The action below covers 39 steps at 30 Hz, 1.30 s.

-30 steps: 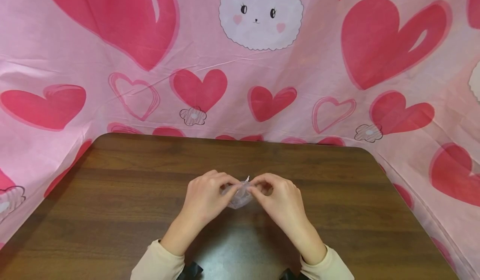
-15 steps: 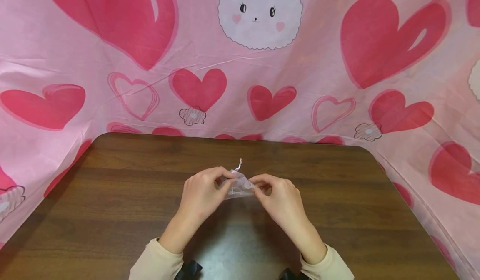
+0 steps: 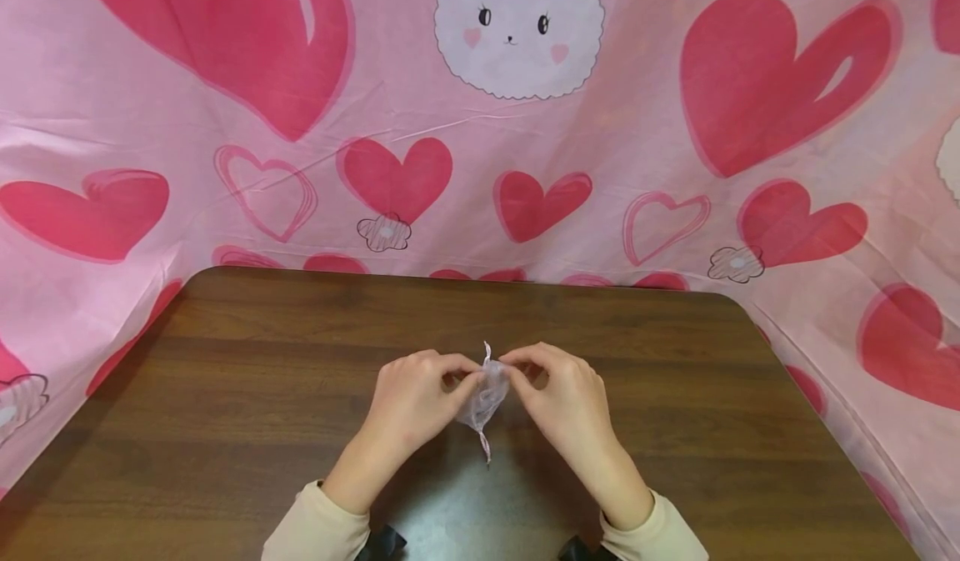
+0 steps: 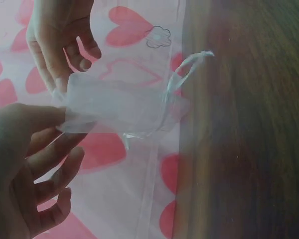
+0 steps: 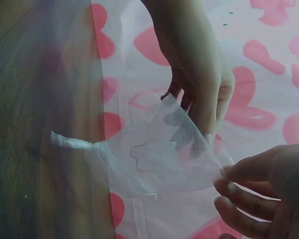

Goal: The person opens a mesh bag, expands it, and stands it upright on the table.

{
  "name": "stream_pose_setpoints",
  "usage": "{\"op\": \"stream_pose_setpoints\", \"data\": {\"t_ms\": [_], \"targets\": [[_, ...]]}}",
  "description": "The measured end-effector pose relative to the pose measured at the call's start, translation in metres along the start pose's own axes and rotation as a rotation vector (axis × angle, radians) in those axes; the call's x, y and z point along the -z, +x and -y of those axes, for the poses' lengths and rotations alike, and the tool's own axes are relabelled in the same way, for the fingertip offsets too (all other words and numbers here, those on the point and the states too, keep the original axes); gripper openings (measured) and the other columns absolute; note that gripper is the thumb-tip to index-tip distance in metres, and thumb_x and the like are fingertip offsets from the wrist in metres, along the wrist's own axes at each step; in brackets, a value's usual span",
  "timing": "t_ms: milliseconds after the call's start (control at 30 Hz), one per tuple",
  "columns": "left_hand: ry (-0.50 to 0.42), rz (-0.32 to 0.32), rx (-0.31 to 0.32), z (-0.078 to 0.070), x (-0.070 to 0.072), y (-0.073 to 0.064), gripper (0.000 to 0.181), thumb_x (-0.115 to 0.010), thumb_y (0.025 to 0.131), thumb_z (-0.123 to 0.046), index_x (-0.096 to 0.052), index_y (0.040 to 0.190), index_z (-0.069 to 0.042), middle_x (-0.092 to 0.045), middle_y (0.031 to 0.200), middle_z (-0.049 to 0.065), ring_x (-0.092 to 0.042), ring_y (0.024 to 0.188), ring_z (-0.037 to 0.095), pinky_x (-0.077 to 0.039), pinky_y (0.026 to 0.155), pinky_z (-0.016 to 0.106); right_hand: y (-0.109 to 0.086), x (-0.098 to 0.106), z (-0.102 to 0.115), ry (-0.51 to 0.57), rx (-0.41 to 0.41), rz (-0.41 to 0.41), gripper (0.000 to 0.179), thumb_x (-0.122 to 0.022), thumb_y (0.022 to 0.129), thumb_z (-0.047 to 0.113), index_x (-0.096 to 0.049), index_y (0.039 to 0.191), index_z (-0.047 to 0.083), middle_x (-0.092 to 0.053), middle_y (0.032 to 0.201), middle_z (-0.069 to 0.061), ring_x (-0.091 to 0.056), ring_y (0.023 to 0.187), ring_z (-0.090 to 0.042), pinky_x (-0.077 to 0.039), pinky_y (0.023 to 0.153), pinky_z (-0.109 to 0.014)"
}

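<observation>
A small sheer white drawstring pouch (image 3: 483, 398) hangs between both hands above the table, one ribbon end pointing up and another dangling toward the person. My left hand (image 3: 416, 394) pinches one side of its edge between thumb and index finger. On the opposite side, my right hand (image 3: 558, 390) pinches the fabric the same way. In the left wrist view the pouch (image 4: 119, 104) stretches sideways, its ribbon loop sticking out at the far end. From the right wrist, the mesh of the pouch (image 5: 159, 149) is see-through, and no contents show through it.
A dark brown wooden table (image 3: 262, 361) with rounded far corners lies under the hands. Behind it and along both sides hangs a pink cloth (image 3: 465, 136) printed with red hearts and a white animal face.
The pouch has turned between the hands, and a ribbon end now dangles toward the person. The left hand shifted left and back again; both hands keep pinching the fabric.
</observation>
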<state>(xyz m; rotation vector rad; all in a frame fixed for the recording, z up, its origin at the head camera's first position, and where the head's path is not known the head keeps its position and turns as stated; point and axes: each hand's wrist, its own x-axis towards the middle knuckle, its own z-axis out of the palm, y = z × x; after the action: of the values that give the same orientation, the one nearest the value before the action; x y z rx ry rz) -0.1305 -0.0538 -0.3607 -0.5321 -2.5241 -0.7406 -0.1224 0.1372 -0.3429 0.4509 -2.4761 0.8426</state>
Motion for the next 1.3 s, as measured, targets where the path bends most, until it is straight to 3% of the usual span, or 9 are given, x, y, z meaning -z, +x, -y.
{"op": "stream_pose_setpoints", "data": {"t_ms": [233, 400, 633, 833, 1133, 1300], "targets": [[-0.011, -0.106, 0.027, 0.0011, -0.0002, 0.001, 0.008, -0.083, 0.078, -0.028, -0.076, 0.078, -0.032, -0.059, 0.062, -0.017, -0.052, 0.054, 0.002, -0.038, 0.05, 0.027, -0.0029, -0.0044, 0.003, -0.013, -0.059, 0.081, 0.022, -0.086, 0.077, 0.022, -0.076, 0.095, 0.019, -0.061, 0.07, 0.016, -0.057, 0.064, 0.0, -0.045, 0.056, -0.029], [-0.009, -0.137, 0.059, 0.0032, 0.0015, 0.0016, 0.011, -0.084, 0.076, -0.025, -0.074, 0.075, -0.029, -0.06, 0.061, -0.015, -0.054, 0.054, 0.004, -0.039, 0.05, 0.028, -0.0025, -0.0026, 0.0024, -0.042, -0.086, 0.116, 0.016, -0.084, 0.079, 0.015, -0.076, 0.092, 0.021, -0.063, 0.068, 0.014, -0.055, 0.059, -0.002, -0.043, 0.053, -0.03], [0.003, -0.122, 0.095, 0.004, 0.0043, 0.0025, 0.013, -0.086, 0.075, -0.03, -0.074, 0.078, -0.031, -0.054, 0.06, -0.015, -0.05, 0.055, 0.004, -0.038, 0.051, 0.03, -0.0009, 0.0001, 0.0008, -0.046, -0.095, 0.118, 0.021, -0.081, 0.078, 0.006, -0.077, 0.093, 0.02, -0.064, 0.071, 0.011, -0.056, 0.061, -0.004, -0.043, 0.053, -0.03], [0.007, -0.115, 0.089, 0.0043, 0.0042, 0.003, 0.021, -0.089, 0.072, -0.03, -0.072, 0.084, -0.029, -0.059, 0.066, -0.018, -0.05, 0.059, 0.001, -0.039, 0.052, 0.029, -0.0009, -0.0006, 0.0008, -0.052, -0.069, 0.089, 0.019, -0.083, 0.078, 0.008, -0.077, 0.09, 0.021, -0.063, 0.072, 0.012, -0.056, 0.061, -0.004, -0.043, 0.053, -0.029], [-0.024, -0.02, -0.02, 0.0045, 0.0025, 0.0029, 0.036, -0.09, 0.066, -0.045, -0.075, 0.095, -0.03, -0.058, 0.074, -0.021, -0.051, 0.066, -0.001, -0.04, 0.052, 0.025, -0.0012, -0.0016, 0.0002, -0.093, -0.02, 0.008, 0.008, -0.084, 0.079, 0.017, -0.078, 0.083, 0.021, -0.061, 0.069, 0.015, -0.05, 0.055, -0.001, -0.041, 0.05, -0.027], [-0.016, -0.027, -0.051, 0.0029, 0.0015, 0.0029, 0.024, -0.088, 0.071, -0.044, -0.078, 0.09, -0.034, -0.061, 0.075, -0.021, -0.051, 0.065, -0.002, -0.04, 0.052, 0.024, -0.0011, -0.0022, 0.0004, -0.087, -0.007, -0.007, 0.009, -0.086, 0.078, 0.019, -0.078, 0.081, 0.021, -0.062, 0.07, 0.015, -0.052, 0.057, -0.001, -0.042, 0.051, -0.027]]}}
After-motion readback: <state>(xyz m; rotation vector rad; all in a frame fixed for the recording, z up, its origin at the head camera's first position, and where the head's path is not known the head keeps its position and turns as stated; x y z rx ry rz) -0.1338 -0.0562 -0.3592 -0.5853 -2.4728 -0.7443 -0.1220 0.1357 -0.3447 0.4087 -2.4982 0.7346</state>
